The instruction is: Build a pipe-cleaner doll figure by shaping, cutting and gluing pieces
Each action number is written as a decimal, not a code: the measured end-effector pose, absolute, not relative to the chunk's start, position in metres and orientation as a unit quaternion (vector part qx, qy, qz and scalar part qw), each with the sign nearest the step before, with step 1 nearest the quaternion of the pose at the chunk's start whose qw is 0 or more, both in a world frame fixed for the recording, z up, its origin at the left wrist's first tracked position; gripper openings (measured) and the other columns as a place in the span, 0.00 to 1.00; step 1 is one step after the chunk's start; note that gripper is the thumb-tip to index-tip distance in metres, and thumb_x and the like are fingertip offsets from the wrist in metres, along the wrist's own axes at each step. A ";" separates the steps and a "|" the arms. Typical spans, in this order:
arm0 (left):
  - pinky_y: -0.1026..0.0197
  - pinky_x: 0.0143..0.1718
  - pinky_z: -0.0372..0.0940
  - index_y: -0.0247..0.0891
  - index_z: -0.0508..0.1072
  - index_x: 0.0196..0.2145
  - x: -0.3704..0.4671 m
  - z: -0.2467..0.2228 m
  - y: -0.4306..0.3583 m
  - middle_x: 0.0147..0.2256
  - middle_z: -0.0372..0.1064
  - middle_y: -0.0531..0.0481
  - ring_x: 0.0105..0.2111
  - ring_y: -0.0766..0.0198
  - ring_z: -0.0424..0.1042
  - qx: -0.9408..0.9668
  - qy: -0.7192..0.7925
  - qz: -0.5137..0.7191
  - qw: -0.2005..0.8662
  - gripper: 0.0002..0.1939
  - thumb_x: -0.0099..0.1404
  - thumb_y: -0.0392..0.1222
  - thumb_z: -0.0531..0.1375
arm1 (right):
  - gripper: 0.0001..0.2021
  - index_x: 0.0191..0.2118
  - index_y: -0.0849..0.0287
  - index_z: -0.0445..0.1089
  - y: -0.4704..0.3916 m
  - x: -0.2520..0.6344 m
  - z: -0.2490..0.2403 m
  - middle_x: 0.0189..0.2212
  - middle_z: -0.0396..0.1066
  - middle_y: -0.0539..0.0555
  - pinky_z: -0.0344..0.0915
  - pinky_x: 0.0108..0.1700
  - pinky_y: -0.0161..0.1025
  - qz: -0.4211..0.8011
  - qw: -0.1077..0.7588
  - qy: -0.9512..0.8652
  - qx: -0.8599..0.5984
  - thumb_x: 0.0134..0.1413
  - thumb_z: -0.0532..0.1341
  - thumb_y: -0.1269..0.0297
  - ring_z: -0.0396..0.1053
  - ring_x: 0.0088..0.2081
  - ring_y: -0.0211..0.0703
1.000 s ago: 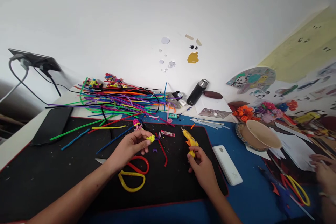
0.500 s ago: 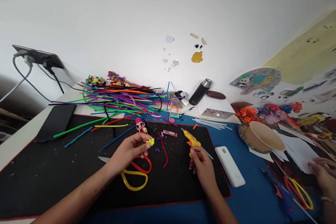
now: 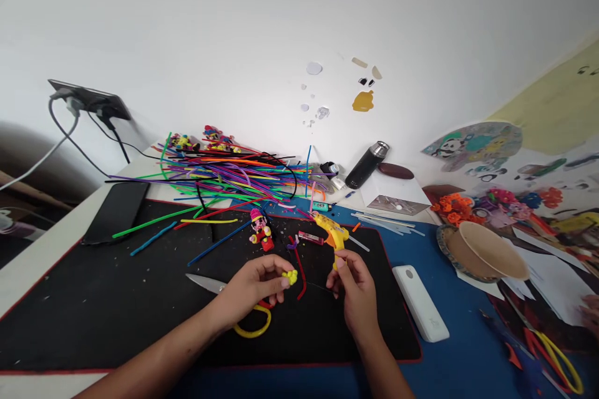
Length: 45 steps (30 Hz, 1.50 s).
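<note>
Between the thumb and fingers of my left hand [image 3: 264, 283] is a small, lumpy yellow piece [image 3: 291, 277]. My right hand [image 3: 354, 283] grips a yellow hot glue gun [image 3: 331, 234] by its handle, the nozzle pointing up and left, and a clear glue stick [image 3: 359, 243] juts from its back. A small figure [image 3: 261, 230] with a pink hat and red body lies on the black mat [image 3: 154, 318] beyond my left hand. Scissors [image 3: 251, 324] with yellow and red handles lie partly under my left hand. A bent red pipe cleaner [image 3: 301, 271] rests between my hands.
A heap of colourful pipe cleaners [image 3: 224, 174] lies along the wall. A black flask [image 3: 367, 164] leans behind. At right are a white power bank [image 3: 420, 303], a bowl [image 3: 491, 250] and more scissors [image 3: 552, 349]. Another person's hand [image 3: 590, 310] shows at the right edge.
The view has shifted slightly left. My left hand has moved right and down with the yellow piece, uncovering the figure. The glue gun has come nearer my left hand and tilted further left.
</note>
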<state>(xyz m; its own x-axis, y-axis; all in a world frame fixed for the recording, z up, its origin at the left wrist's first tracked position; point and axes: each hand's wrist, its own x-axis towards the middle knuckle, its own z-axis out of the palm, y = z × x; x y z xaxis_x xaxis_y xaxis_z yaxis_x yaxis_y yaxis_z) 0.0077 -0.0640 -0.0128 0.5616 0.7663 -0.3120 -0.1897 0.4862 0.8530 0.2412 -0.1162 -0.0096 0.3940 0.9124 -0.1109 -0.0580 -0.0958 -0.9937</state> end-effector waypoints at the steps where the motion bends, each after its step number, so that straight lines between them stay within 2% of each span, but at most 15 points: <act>1: 0.65 0.25 0.64 0.37 0.81 0.39 0.011 -0.011 -0.063 0.26 0.75 0.54 0.23 0.67 0.72 0.385 0.354 0.315 0.792 0.26 0.52 0.56 0.80 | 0.25 0.46 0.57 0.74 -0.115 0.237 -0.008 0.20 0.71 0.48 0.60 0.21 0.31 0.429 0.574 -0.357 -0.599 0.58 0.72 0.40 0.65 0.20 0.38; 4: 0.66 0.26 0.64 0.37 0.83 0.38 0.017 -0.007 -0.060 0.28 0.77 0.52 0.25 0.66 0.74 0.324 0.341 0.365 0.804 0.25 0.50 0.54 0.82 | 0.24 0.47 0.57 0.75 -0.112 0.224 -0.005 0.20 0.71 0.48 0.57 0.20 0.30 0.449 0.571 -0.374 -0.577 0.59 0.71 0.40 0.64 0.19 0.37; 7: 0.64 0.38 0.69 0.37 0.85 0.38 0.020 -0.002 -0.058 0.31 0.79 0.49 0.33 0.63 0.78 0.299 0.324 0.408 0.799 0.23 0.49 0.52 0.82 | 0.24 0.47 0.57 0.75 -0.110 0.212 -0.003 0.19 0.71 0.48 0.55 0.20 0.31 0.464 0.564 -0.395 -0.557 0.60 0.70 0.40 0.63 0.18 0.37; 10: 0.63 0.46 0.69 0.38 0.86 0.38 0.022 0.001 -0.057 0.34 0.80 0.48 0.37 0.63 0.77 0.291 0.326 0.449 0.779 0.22 0.49 0.50 0.83 | 0.24 0.48 0.58 0.77 -0.108 0.203 -0.004 0.19 0.71 0.48 0.57 0.21 0.32 0.468 0.552 -0.425 -0.544 0.62 0.69 0.40 0.65 0.19 0.37; 15: 0.64 0.43 0.69 0.38 0.86 0.37 0.026 0.008 -0.057 0.33 0.78 0.49 0.36 0.64 0.75 0.284 0.332 0.474 0.764 0.20 0.49 0.48 0.83 | 0.19 0.49 0.57 0.79 -0.106 0.192 -0.012 0.23 0.70 0.48 0.64 0.24 0.34 0.469 0.552 -0.452 -0.521 0.65 0.68 0.45 0.70 0.22 0.39; 19: 0.63 0.44 0.71 0.39 0.86 0.37 0.033 0.012 -0.060 0.35 0.80 0.48 0.37 0.62 0.77 0.253 0.335 0.503 0.756 0.19 0.49 0.46 0.83 | 0.15 0.49 0.55 0.78 -0.103 0.185 -0.019 0.36 0.75 0.53 0.70 0.26 0.35 0.457 0.572 -0.457 -0.504 0.66 0.68 0.50 0.71 0.23 0.36; 22: 0.64 0.41 0.73 0.38 0.86 0.37 0.040 0.013 -0.062 0.33 0.78 0.50 0.36 0.63 0.78 0.216 0.331 0.522 0.756 0.20 0.48 0.44 0.83 | 0.12 0.47 0.54 0.77 -0.102 0.180 -0.021 0.42 0.75 0.54 0.73 0.26 0.35 0.453 0.583 -0.460 -0.493 0.66 0.68 0.53 0.70 0.24 0.35; 27: 0.64 0.38 0.76 0.39 0.85 0.36 0.046 0.015 -0.064 0.34 0.78 0.50 0.34 0.63 0.78 0.162 0.335 0.562 0.739 0.20 0.47 0.43 0.84 | 0.10 0.44 0.53 0.73 -0.100 0.178 -0.021 0.38 0.71 0.50 0.73 0.25 0.34 0.451 0.585 -0.465 -0.488 0.64 0.69 0.54 0.69 0.26 0.36; 29: 0.61 0.40 0.77 0.38 0.85 0.36 0.045 0.016 -0.064 0.33 0.79 0.50 0.35 0.63 0.78 0.149 0.337 0.574 0.731 0.20 0.46 0.42 0.83 | 0.12 0.44 0.53 0.72 -0.100 0.179 -0.019 0.35 0.70 0.49 0.72 0.25 0.33 0.461 0.578 -0.471 -0.481 0.64 0.69 0.53 0.69 0.25 0.36; 32: 0.56 0.45 0.79 0.38 0.84 0.37 0.041 0.016 -0.063 0.33 0.79 0.50 0.36 0.62 0.78 0.143 0.343 0.581 0.724 0.20 0.47 0.41 0.83 | 0.15 0.45 0.54 0.73 -0.099 0.180 -0.015 0.30 0.70 0.48 0.64 0.22 0.31 0.499 0.559 -0.481 -0.455 0.67 0.67 0.48 0.70 0.22 0.35; 36: 0.60 0.42 0.77 0.39 0.83 0.38 0.038 0.015 -0.064 0.34 0.78 0.51 0.36 0.62 0.77 0.145 0.345 0.572 0.730 0.19 0.50 0.40 0.82 | 0.19 0.45 0.56 0.75 -0.097 0.179 -0.009 0.28 0.72 0.49 0.62 0.23 0.32 0.521 0.539 -0.489 -0.446 0.70 0.63 0.44 0.73 0.23 0.38; 40: 0.62 0.41 0.76 0.39 0.83 0.38 0.040 0.017 -0.066 0.34 0.78 0.52 0.36 0.63 0.77 0.140 0.347 0.588 0.717 0.19 0.50 0.41 0.82 | 0.18 0.43 0.55 0.76 -0.095 0.175 -0.006 0.25 0.69 0.47 0.61 0.23 0.33 0.513 0.531 -0.485 -0.468 0.68 0.64 0.44 0.67 0.21 0.36; 45: 0.62 0.44 0.75 0.39 0.83 0.39 0.041 0.023 -0.073 0.36 0.79 0.51 0.38 0.63 0.77 0.142 0.345 0.607 0.702 0.20 0.51 0.42 0.82 | 0.15 0.42 0.55 0.77 -0.097 0.173 -0.005 0.26 0.69 0.48 0.59 0.23 0.34 0.475 0.532 -0.503 -0.489 0.67 0.66 0.47 0.61 0.22 0.36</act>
